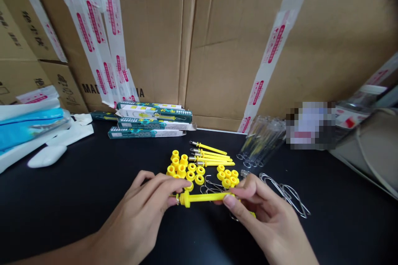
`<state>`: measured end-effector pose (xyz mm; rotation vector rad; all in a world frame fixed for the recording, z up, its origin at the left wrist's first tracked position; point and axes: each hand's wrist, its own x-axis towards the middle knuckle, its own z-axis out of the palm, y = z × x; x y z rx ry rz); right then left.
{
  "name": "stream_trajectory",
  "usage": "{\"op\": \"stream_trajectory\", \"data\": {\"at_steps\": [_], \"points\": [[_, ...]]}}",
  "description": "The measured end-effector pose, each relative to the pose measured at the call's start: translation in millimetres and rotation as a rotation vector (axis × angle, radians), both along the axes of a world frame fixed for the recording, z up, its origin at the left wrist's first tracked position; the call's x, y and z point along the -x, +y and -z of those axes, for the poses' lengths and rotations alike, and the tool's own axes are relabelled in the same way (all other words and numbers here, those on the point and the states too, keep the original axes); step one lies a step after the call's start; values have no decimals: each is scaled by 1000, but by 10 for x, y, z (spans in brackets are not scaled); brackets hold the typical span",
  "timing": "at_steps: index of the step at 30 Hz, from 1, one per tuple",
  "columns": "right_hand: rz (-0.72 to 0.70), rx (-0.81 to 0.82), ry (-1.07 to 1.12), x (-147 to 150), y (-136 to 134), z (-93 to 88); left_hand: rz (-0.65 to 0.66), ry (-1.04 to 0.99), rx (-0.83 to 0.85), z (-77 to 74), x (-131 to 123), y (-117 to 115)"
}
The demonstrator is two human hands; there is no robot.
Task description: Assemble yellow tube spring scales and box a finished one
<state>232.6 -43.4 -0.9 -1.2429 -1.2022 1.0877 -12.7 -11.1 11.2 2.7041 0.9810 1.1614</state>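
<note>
A yellow plastic rod (207,197) with a wide collar lies level between my two hands, above the black table. My left hand (141,211) pinches its left end beside the collar, where a bit of metal shows. At the right end, the thumb and fingers of my right hand (267,215) close on the rod's tip. Just behind it lie tall yellow caps (182,169), yellow rings (192,167) and small yellow caps (227,173). Thin wire hooks (214,185) are partly hidden by the rod. Further back, several yellow rods with metal ends (214,158) lie side by side.
Clear tubes (263,140) lie piled at the back right, with larger bent wires (286,194) in front. Narrow printed boxes (149,123) are stacked before a big cardboard box (155,41). A white computer mouse (46,156) and a blue package (31,126) are on the left.
</note>
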Motion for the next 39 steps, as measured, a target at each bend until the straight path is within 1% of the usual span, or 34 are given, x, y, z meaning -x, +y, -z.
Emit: {"op": "stream_trajectory", "data": {"at_steps": [3,6,8,11,15,17,22,26,29,33,36,39], "points": [[-51,45,87,48,1,-11,-49,127,-109,41,-4,-37],[-92,90,159,136,-29,-43,-74,137,-169,81,-24,-71],[-141,140,172,190,-51,-53,-83,143,-214,111,-45,-86],[-175,205,189,247,-71,-42,-95,168,-277,149,-90,-106],[-267,239,237,286,-72,-16,-68,229,-353,148,-166,-130],[-281,242,286,291,-60,-6,-62,274,-366,128,-208,-139],[-321,195,337,251,14,48,-41,274,-343,106,-327,-143],[-323,204,353,218,61,74,-35,259,-333,118,-407,-110],[-316,210,360,213,63,82,-37,237,-305,119,-413,-84],[-325,214,376,197,38,107,-3,232,-229,101,-390,-84],[-299,190,329,171,16,106,-1,203,-224,93,-392,-99],[-253,193,221,162,-5,89,-11,217,-216,84,-389,-108]]}}
